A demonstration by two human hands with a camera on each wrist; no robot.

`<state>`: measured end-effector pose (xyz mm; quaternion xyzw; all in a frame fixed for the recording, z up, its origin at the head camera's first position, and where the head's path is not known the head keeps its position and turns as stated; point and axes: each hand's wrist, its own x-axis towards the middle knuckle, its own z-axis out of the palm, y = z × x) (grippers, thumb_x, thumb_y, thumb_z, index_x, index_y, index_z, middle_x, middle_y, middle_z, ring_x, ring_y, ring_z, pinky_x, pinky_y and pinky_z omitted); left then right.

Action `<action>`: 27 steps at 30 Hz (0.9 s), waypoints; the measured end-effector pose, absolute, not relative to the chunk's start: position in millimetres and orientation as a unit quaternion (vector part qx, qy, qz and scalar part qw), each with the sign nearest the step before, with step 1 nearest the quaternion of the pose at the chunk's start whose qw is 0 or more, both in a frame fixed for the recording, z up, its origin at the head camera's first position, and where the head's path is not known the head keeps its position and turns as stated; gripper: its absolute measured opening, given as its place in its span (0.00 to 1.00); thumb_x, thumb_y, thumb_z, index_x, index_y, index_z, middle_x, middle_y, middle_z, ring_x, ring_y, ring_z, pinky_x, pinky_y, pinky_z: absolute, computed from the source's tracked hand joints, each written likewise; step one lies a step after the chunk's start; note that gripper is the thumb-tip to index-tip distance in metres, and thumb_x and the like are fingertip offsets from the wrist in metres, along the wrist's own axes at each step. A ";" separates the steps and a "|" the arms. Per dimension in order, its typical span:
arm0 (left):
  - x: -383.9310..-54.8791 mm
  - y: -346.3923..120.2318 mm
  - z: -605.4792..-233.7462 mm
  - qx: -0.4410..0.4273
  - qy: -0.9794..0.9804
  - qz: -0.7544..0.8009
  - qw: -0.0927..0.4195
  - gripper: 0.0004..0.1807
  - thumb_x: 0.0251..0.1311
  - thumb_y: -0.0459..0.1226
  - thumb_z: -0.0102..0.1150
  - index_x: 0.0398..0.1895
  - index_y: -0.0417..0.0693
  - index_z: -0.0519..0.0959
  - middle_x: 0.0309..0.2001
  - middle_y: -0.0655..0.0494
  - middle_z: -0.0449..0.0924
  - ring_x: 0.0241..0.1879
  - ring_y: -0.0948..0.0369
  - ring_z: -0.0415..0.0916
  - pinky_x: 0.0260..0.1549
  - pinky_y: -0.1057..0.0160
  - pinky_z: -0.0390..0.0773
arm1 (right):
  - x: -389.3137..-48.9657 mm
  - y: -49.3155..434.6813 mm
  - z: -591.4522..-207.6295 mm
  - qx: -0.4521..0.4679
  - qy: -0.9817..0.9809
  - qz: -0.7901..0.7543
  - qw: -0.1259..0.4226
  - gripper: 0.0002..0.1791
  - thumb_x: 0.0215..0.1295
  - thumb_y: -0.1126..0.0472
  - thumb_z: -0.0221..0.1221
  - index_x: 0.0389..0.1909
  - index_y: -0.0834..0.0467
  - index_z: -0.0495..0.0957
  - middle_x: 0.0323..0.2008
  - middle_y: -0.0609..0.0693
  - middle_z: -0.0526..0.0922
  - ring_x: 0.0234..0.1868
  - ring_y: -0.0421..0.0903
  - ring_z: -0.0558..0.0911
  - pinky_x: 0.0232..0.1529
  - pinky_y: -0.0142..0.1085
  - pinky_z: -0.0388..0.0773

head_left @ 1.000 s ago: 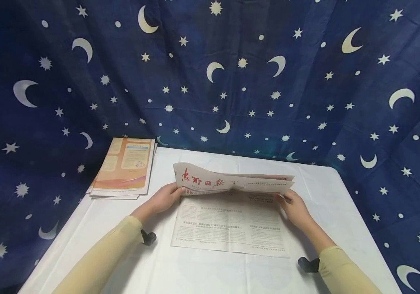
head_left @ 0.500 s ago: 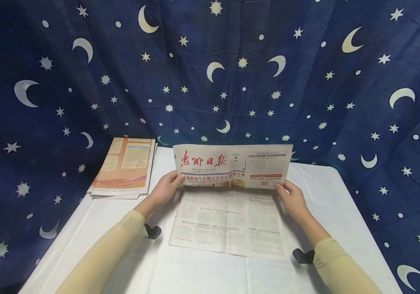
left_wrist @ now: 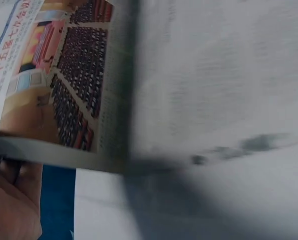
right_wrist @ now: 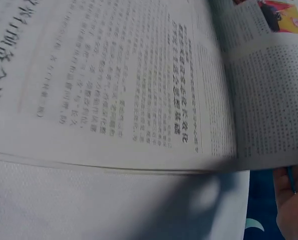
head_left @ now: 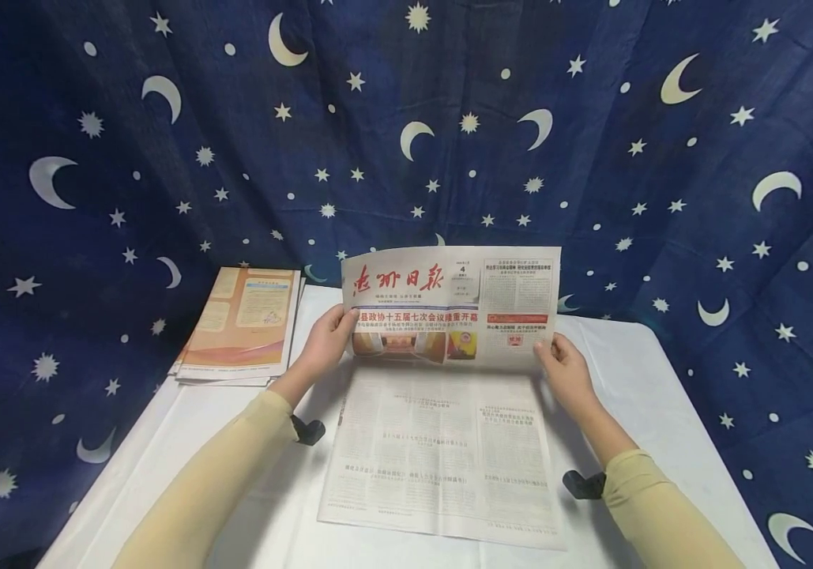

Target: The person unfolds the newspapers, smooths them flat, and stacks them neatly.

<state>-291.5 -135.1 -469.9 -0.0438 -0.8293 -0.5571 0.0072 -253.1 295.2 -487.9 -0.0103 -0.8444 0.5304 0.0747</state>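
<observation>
A newspaper [head_left: 442, 466] with a red masthead is held up by both hands over the white table. Its upper part stands tilted toward the head camera, showing headlines and a photo, while the lower part slopes toward the person with its print upside down. The left hand [head_left: 328, 344] pinches the left edge, thumb on the front. At the right edge the right hand [head_left: 566, 375] grips the paper likewise, thumb in front and fingers behind. In the left wrist view the left hand [left_wrist: 13, 200] shows at the lower left; the right wrist view catches the right hand [right_wrist: 294, 205] at the lower right.
A stack of orange-covered printed papers [head_left: 239, 324] lies at the table's back left. White cloth covers the table [head_left: 655, 395]. A dark blue curtain [head_left: 591, 158] with moons and stars hangs behind and at the sides. Dark camera mounts [head_left: 584, 484] sit at the wrists.
The newspaper's upper part has swung up from a narrow, curled strip to a nearly flat front page. Both hands have risen with it, and the lower part's near edge has moved toward the person.
</observation>
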 end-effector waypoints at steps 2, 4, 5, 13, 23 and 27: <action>-296.8 -131.7 -465.9 -0.042 -0.825 -0.563 0.026 0.25 0.79 0.56 0.42 0.56 0.48 0.77 0.47 0.50 0.83 0.45 0.54 0.74 0.43 0.55 0.73 | -255.8 297.1 -488.4 0.003 -0.833 0.550 0.061 0.27 0.80 0.52 0.53 0.70 0.66 0.66 0.61 0.68 0.79 0.48 0.28 0.78 0.49 0.20 0.73; -301.2 -128.5 -463.2 -0.039 -0.818 -0.572 0.037 0.24 0.79 0.55 0.43 0.56 0.47 0.78 0.47 0.49 0.83 0.45 0.54 0.75 0.45 0.55 0.73 | -257.2 298.4 -489.6 0.010 -0.830 0.556 0.050 0.27 0.80 0.55 0.53 0.71 0.66 0.63 0.61 0.69 0.77 0.48 0.27 0.78 0.49 0.20 0.73; -303.0 -127.3 -462.8 -0.037 -0.816 -0.575 0.038 0.24 0.79 0.55 0.43 0.55 0.46 0.78 0.46 0.48 0.83 0.45 0.54 0.75 0.45 0.55 0.74 | -257.4 298.8 -490.4 0.009 -0.833 0.551 0.046 0.27 0.80 0.56 0.53 0.72 0.66 0.63 0.61 0.69 0.78 0.47 0.29 0.78 0.48 0.21 0.73; -306.4 -124.6 -474.8 -0.017 -0.807 -0.590 -0.024 0.26 0.79 0.50 0.48 0.68 0.42 0.69 0.55 0.42 0.80 0.56 0.50 0.76 0.61 0.49 0.73 | -259.7 297.1 -499.3 -0.035 -0.854 0.516 0.059 0.24 0.82 0.56 0.48 0.73 0.61 0.65 0.54 0.65 0.81 0.47 0.52 0.82 0.39 0.31 0.78; -305.3 -125.3 -504.3 -0.015 -0.836 -0.546 -0.062 0.27 0.75 0.36 0.52 0.73 0.39 0.65 0.48 0.44 0.82 0.41 0.55 0.81 0.44 0.55 0.84 | -267.6 300.2 -500.1 -0.076 -0.872 0.481 0.059 0.24 0.83 0.55 0.45 0.74 0.59 0.66 0.58 0.65 0.77 0.51 0.56 0.78 0.46 0.40 0.78; -306.4 -123.3 -510.4 -0.014 -0.843 -0.534 -0.063 0.27 0.74 0.36 0.52 0.74 0.40 0.65 0.47 0.44 0.81 0.35 0.56 0.81 0.34 0.59 0.83 | -268.2 299.6 -502.6 -0.095 -0.872 0.478 0.038 0.25 0.83 0.55 0.44 0.74 0.59 0.65 0.59 0.64 0.76 0.52 0.56 0.77 0.49 0.42 0.78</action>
